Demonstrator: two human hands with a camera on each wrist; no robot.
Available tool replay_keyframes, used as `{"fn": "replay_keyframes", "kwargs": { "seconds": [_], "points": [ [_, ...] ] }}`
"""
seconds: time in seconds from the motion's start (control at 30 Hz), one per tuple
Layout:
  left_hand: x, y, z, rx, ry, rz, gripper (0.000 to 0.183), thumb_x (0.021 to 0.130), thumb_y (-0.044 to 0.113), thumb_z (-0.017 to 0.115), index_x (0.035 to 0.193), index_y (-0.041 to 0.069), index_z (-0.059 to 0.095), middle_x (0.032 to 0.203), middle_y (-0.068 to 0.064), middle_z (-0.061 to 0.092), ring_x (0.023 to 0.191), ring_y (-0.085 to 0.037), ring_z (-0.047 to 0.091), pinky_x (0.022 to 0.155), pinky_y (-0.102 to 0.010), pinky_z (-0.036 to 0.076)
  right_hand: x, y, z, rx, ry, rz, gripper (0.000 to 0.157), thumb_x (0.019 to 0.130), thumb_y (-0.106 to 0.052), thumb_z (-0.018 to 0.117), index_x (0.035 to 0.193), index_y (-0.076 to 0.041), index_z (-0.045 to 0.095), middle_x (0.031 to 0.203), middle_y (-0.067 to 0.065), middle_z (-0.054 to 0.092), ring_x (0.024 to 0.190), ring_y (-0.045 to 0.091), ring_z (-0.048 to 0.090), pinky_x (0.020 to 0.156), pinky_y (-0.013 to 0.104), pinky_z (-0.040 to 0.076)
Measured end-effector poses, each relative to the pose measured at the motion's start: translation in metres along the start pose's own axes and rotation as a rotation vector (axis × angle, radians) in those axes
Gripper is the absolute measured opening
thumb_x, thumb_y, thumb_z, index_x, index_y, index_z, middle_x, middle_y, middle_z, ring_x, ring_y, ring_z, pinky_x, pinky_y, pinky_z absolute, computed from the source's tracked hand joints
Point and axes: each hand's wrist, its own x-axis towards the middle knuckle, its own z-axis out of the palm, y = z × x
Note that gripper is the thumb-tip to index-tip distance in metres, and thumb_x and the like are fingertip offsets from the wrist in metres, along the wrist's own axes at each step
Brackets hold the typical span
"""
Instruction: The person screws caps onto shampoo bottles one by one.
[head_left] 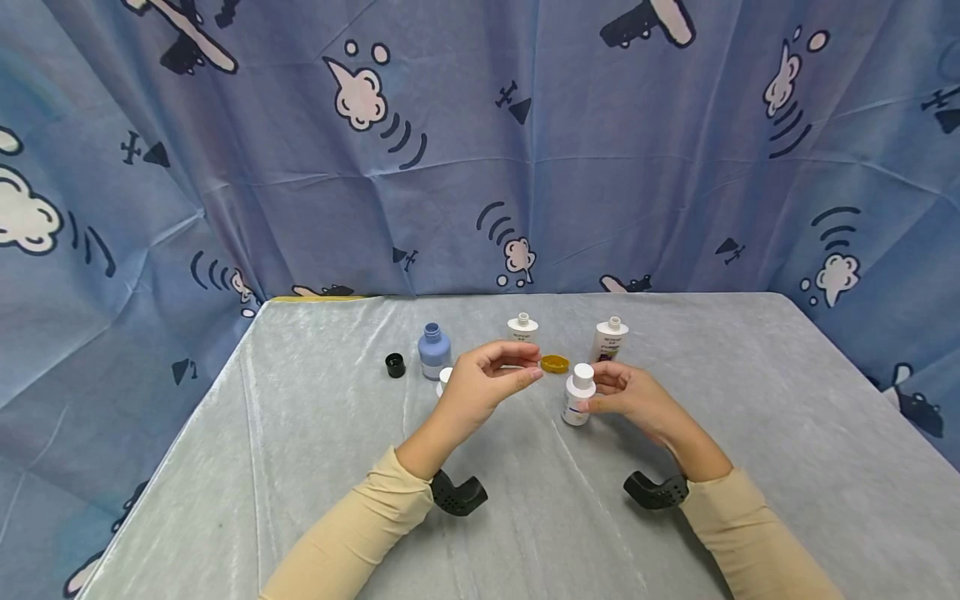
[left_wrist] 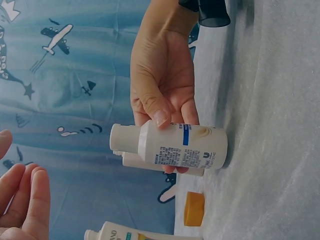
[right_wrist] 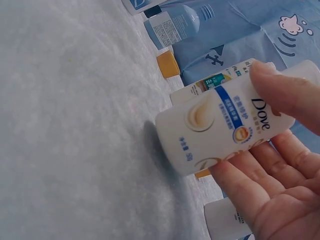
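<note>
My right hand (head_left: 637, 404) grips a small white Dove bottle (head_left: 576, 407), thumb on one side and fingers round the other. The bottle stands nearly upright, its white cap (head_left: 582, 375) on top, its base close over the cloth. In the right wrist view the Dove label faces the camera on the white bottle (right_wrist: 215, 117). To the left of it, my left hand (head_left: 487, 375) hovers with fingers loosely bent and the thumb a little apart, holding nothing. Only its fingertips (left_wrist: 35, 200) show at the edge of the left wrist view.
Behind the hands stand two uncapped white bottles (head_left: 522, 327) and an uncapped blue bottle (head_left: 434, 354). An amber cap (head_left: 554, 364) lies between the hands, and a black cap (head_left: 395, 365) at the left. A white-topped container (head_left: 444, 379) is partly hidden by my left hand.
</note>
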Motion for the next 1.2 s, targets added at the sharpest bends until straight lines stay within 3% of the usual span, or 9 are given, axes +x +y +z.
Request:
{"fn": "replay_keyframes", "kwargs": {
  "seconds": [0.37,0.87,1.0,1.2],
  "points": [
    [0.001,-0.001,0.001,0.011,-0.005,0.005,0.033,0.088,0.003,0.073,0.120,-0.004,0.067,0.119,-0.025,0.068,0.094,-0.007,0.069,0.090,-0.025,0.057,0.002,0.006,-0.001,0.034,-0.010,0.021,0.055,0.082,-0.008,0.080,0.128,0.009,0.052,0.106,-0.012,0.069,0.100,-0.004,0.064,0.085,0.020,0.054],
    [0.001,0.001,-0.005,-0.002,0.017,0.019,0.036,0.088,0.003,0.073,0.121,-0.007,0.065,0.120,-0.025,0.068,0.093,-0.003,0.068,0.091,-0.026,0.057,0.001,0.005,-0.004,0.052,-0.042,-0.004,0.064,0.082,-0.006,0.080,0.132,0.015,0.048,0.103,-0.017,0.070,0.100,-0.005,0.064,0.084,0.019,0.055],
    [0.001,0.005,-0.008,-0.014,0.031,0.021,0.034,0.088,0.002,0.072,0.121,-0.007,0.065,0.120,-0.024,0.068,0.095,-0.004,0.068,0.092,-0.027,0.057,0.000,0.002,-0.004,0.038,-0.045,-0.018,0.067,0.082,-0.006,0.079,0.135,0.016,0.046,0.108,-0.014,0.069,0.102,-0.005,0.063,0.085,0.018,0.055],
    [0.003,0.011,-0.017,-0.025,0.072,0.020,0.035,0.089,0.004,0.071,0.122,-0.007,0.065,0.121,-0.024,0.067,0.094,-0.003,0.067,0.087,-0.021,0.056,-0.007,-0.012,-0.007,-0.034,0.013,-0.029,0.069,0.084,-0.014,0.080,0.142,0.005,0.048,0.130,-0.006,0.065,0.111,-0.013,0.055,0.092,0.011,0.049]
  ]
}}
